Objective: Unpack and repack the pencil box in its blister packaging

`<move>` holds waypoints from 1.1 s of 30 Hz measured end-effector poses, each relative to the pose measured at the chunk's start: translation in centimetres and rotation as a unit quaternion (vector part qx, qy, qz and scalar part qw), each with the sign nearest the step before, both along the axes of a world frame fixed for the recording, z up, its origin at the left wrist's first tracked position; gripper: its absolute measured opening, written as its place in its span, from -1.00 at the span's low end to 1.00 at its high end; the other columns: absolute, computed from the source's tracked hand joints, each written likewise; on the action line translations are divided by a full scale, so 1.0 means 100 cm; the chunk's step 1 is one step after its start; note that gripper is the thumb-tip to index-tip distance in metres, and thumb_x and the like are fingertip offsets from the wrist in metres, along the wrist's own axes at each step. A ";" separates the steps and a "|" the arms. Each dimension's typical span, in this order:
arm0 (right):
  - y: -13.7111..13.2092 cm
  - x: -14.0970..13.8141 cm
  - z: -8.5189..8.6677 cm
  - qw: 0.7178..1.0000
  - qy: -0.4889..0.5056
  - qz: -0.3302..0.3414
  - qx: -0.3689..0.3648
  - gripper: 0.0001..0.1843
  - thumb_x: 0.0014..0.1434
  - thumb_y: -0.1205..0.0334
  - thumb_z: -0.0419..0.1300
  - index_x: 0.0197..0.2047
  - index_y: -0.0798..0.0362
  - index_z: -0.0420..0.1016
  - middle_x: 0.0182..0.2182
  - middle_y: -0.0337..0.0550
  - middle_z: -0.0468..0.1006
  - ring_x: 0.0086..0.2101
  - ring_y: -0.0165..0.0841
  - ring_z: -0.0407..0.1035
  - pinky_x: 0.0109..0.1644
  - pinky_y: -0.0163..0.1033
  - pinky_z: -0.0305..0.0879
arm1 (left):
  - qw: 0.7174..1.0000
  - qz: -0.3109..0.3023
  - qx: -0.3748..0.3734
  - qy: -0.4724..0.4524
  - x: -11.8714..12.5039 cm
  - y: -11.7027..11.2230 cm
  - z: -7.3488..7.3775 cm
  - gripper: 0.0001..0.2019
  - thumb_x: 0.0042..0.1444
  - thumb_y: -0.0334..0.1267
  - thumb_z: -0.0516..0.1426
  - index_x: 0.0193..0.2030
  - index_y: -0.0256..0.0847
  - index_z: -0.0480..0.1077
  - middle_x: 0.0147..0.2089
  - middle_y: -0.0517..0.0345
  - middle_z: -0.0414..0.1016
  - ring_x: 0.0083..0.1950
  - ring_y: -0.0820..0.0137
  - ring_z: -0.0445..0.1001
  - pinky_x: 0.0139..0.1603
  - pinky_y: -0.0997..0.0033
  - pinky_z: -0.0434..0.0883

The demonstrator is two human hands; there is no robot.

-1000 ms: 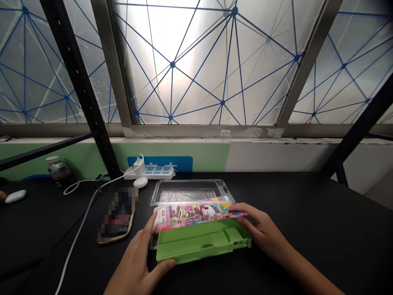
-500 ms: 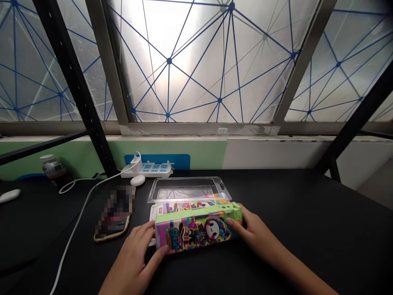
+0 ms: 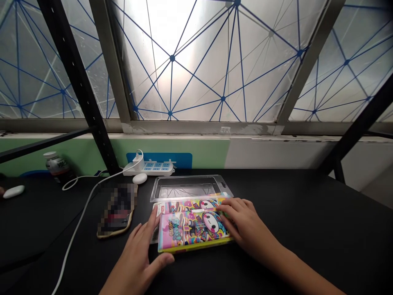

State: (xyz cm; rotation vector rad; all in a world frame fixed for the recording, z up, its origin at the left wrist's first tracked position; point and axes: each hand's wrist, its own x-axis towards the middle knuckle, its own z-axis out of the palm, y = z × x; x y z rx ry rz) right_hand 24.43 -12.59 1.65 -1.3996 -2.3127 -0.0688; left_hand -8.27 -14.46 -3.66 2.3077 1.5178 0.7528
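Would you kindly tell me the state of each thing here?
Colourful cartoon-printed plastic pencil case: shut, flat, printed side up.
Left hand: gripping the case's left end.
Right hand: open, resting on the case.
Clear plastic blister tray: empty, behind the case.
White power strip: one charger plugged in.

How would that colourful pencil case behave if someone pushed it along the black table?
The pencil case looks like a stiff, flat box, so it would probably slide rather than roll or tip. Its glossy printed lid may be a little slippery under the right hand. It seems light: the left hand steadies its end with loose fingers.
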 end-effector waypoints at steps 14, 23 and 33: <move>0.027 -0.053 -0.002 0.997 0.028 0.042 -0.058 -0.83 0.37 0.24 0.04 -0.10 0.08 0.43 -0.18 0.02 0.48 -0.14 -0.11 0.36 -0.06 0.03 0.36 | 1.000 -0.002 -0.018 0.021 0.004 0.000 0.007 -0.24 0.33 -0.13 0.04 0.53 -0.01 -0.32 0.51 0.00 -0.03 0.48 0.07 0.06 0.40 -0.15 0.13; 0.012 -0.046 0.002 0.984 0.106 0.074 0.126 -0.90 0.35 0.21 0.11 -0.08 -0.01 0.36 -0.14 -0.01 0.54 -0.09 -0.14 0.41 0.05 0.08 0.32 | 0.994 0.002 -0.088 -0.063 0.004 -0.005 0.023 -0.47 0.43 0.00 -0.17 0.48 -0.01 0.01 0.47 0.10 0.12 0.49 0.12 0.03 0.44 -0.15 0.03; -0.049 0.031 -0.005 0.978 0.122 0.121 -0.117 -0.46 0.14 -0.35 0.17 0.04 -0.22 0.56 0.24 -0.09 0.41 0.21 0.13 0.25 0.35 0.27 0.02 | 0.992 0.014 -0.108 -0.068 0.003 -0.005 0.029 -0.37 0.37 0.17 -0.13 0.46 -0.05 0.06 0.47 0.06 0.06 0.49 0.06 0.00 0.42 -0.19 0.05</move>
